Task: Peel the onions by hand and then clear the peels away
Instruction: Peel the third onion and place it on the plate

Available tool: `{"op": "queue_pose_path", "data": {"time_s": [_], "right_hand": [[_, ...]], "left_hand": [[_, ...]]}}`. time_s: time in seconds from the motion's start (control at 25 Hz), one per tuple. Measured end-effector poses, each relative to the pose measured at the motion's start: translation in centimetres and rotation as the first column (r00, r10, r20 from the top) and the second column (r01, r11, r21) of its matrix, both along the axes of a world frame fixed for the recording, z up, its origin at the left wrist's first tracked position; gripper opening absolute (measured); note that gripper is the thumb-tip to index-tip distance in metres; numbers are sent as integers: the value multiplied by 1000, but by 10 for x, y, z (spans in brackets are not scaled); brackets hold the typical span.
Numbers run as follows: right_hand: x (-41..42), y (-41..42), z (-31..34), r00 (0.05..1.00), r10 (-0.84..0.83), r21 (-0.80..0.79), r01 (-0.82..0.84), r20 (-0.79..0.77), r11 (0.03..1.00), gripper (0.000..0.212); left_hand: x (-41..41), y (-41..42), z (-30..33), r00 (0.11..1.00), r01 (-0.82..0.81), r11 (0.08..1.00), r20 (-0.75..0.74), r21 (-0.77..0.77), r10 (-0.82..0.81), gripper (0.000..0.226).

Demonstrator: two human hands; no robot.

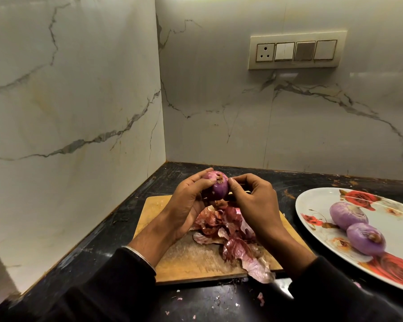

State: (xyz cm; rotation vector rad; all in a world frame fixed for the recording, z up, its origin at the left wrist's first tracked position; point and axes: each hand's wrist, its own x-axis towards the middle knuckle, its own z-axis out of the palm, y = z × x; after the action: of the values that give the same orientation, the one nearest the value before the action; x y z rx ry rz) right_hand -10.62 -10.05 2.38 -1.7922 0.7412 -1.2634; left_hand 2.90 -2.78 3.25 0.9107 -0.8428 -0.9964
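The onion [216, 185] in the hands is round, glossy and purple, mostly stripped, with a pale patch of skin left near its top and a brown, ragged root end. That root end faces up and toward the camera, so the bulb's axis tilts up from the counter rather than lying flat. It is held in the air above the far edge of the wooden cutting board [191, 259]. The left hand [189, 201] cups the onion from the left, fingers and thumb curled round it. The right hand [254, 201] has its fingers curled, its thumb tip against the onion's right side beside the root; whether it pinches a bit of skin cannot be made out. Below the hands a heap of reddish peels [230, 233] lies on the board, spilling over its near edge onto the black counter [98, 240]. To the right, two peeled onions [356, 226] sit touching on a rose-patterned plate [312, 205].
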Motion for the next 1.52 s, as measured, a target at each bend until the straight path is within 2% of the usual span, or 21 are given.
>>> {"op": "queue_pose_path", "data": {"time_s": [0.12, 0.24, 0.36, 0.44, 0.52, 0.6, 0.68, 0.76, 0.84, 0.92, 1.04, 1.24, 1.36, 1.52], "right_hand": [[0, 1, 1, 999, 31, 25, -31, 12, 999, 21], [-1, 2, 2, 999, -7, -35, 6, -41, 999, 30], [-1, 3, 4, 999, -24, -95, 20, -36, 995, 58], [-1, 4, 5, 1000, 27, -93, -26, 14, 995, 77], [-1, 6, 7, 993, 79, -77, -72, 88, 994, 87], [-2, 8, 8, 993, 89, -120, -79, 79, 990, 91], [-2, 7, 7, 998, 58, -257, -65, -34, 964, 88], [-1, 6, 4, 993, 42, -312, -75, -110, 947, 73], [1, 5, 1, 985, -63, -410, -8, -159, 912, 57], [4, 7, -2, 968, -157, -529, 31, -196, 848, 55], [6, 11, -4, 961, -169, -583, 10, -220, 812, 53], [5, 9, -2, 976, -159, -526, 57, -149, 849, 44], [4, 3, 0, 996, -47, -273, 26, -70, 962, 37], [3, -4, -2, 997, 76, -65, -76, -15, 995, 31]], "left_hand": [[1, -1, -1, 999, -27, 1000, 18, 9, 27, 33], [3, -2, -2, 999, -49, 999, 5, 14, 49, 35], [4, -3, -3, 998, -65, 998, -16, 11, 65, 36], [3, -2, -3, 998, -65, 998, -22, 8, 65, 36], [3, -1, -2, 998, -60, 998, -33, 8, 60, 34], [2, -1, -1, 997, -54, 998, -49, 13, 54, 33], [2, -1, 0, 998, -55, 998, -42, 17, 56, 31], [1, -1, 0, 997, -65, 998, -33, 25, 66, 30], [2, 0, 0, 996, -69, 997, -57, 31, 70, 32], [5, -1, -1, 994, -74, 997, -76, 39, 77, 37], [6, -1, -3, 992, -100, 994, -67, 47, 103, 51], [6, 0, -2, 995, -79, 996, -55, 26, 81, 54], [4, 1, -2, 996, -85, 996, -17, 36, 86, 52], [3, 0, -2, 994, -106, 993, 29, 53, 104, 49]]}}
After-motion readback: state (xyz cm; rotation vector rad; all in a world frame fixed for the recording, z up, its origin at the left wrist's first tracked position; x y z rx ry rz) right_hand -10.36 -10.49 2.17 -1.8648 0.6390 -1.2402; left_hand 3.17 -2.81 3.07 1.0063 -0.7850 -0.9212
